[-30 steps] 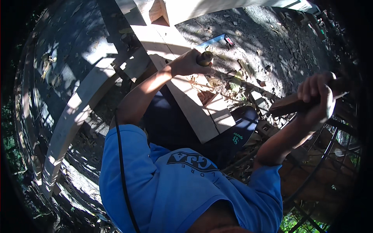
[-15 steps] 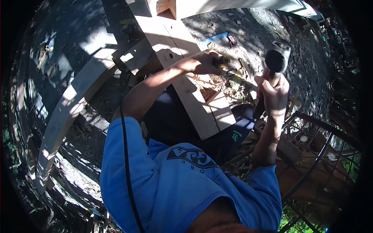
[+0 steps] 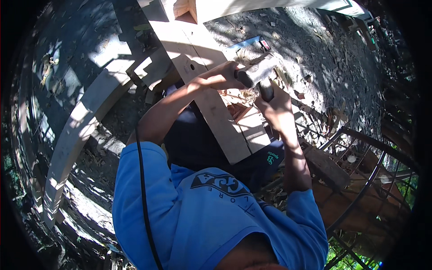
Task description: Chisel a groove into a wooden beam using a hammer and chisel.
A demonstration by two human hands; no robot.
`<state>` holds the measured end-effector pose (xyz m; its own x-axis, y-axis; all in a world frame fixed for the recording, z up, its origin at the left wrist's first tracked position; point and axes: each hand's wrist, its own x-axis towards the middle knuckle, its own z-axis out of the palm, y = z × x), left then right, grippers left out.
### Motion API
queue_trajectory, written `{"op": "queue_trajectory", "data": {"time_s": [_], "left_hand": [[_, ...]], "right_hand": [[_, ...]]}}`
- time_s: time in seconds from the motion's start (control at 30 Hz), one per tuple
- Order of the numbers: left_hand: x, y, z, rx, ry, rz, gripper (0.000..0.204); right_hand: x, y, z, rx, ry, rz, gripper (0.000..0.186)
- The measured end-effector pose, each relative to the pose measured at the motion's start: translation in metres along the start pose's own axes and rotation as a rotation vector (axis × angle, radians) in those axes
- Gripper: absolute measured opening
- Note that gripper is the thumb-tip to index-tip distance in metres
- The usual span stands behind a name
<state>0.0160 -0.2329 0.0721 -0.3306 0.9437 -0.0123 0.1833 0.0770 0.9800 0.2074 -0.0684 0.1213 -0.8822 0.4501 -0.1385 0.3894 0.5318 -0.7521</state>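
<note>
My right hand (image 3: pixel 278 108) grips the short handle of a hammer (image 3: pixel 258 71) with a thick, blocky head. That head now sits right beside my left hand (image 3: pixel 228 75), over the top of the tool it holds. My left fingers are wrapped round a chisel, whose handle is hidden behind the hammer head; its blade cannot be made out. Below both hands lies a thick pale timber (image 3: pixel 220 123) across my lap, with a rough, splintered notch (image 3: pixel 237 110) cut into it and a round hole farther up. Wood chips lie around the notch.
A flat bluish metal strip with a red end (image 3: pixel 245 43) rests on the ground beyond my hands. A curved wooden beam (image 3: pixel 76 121) stands at the left, another pale curved piece (image 3: pixel 270 8) at the far side. A rusty metal frame (image 3: pixel 360 139) is at the right.
My right hand has swung the hammer left and down from its raised place at the right to the chisel. My left hand has shifted slightly left, still closed on the chisel.
</note>
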Motion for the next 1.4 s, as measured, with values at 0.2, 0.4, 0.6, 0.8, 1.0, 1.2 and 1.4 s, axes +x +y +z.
{"op": "queue_trajectory", "data": {"time_s": [0.2, 0.4, 0.6, 0.8, 1.0, 1.2, 1.4], "left_hand": [[0.001, -0.024, -0.002, 0.102, 0.025, 0.057, 0.031], [0.002, -0.023, -0.007, 0.173, 0.034, 0.213, 0.037], [-0.009, -0.039, 0.001, -0.050, 0.084, 0.205, 0.037], [-0.006, -0.019, -0.018, 0.179, -0.166, -0.003, 0.037], [0.030, 0.027, 0.081, 0.485, -0.342, -0.196, 0.042], [0.022, 0.020, 0.032, 0.272, -0.021, -0.086, 0.012], [-0.047, 0.074, -0.049, 0.144, 0.641, 0.102, 0.014]], "right_hand": [[-0.058, -0.066, -0.171, 0.734, 0.470, -0.297, 0.013], [-0.020, -0.154, -0.112, 0.938, 0.611, -0.942, 0.010], [0.001, -0.029, 0.040, 0.110, -0.077, -0.030, 0.025], [-0.077, 0.044, 0.036, 0.293, -0.044, 0.204, 0.035], [-0.136, 0.066, 0.053, -0.203, -0.087, 0.281, 0.047], [-0.157, 0.085, 0.058, -0.189, -0.153, 0.182, 0.046], [-0.100, 0.060, 0.050, -0.259, 0.020, -0.157, 0.027]]}}
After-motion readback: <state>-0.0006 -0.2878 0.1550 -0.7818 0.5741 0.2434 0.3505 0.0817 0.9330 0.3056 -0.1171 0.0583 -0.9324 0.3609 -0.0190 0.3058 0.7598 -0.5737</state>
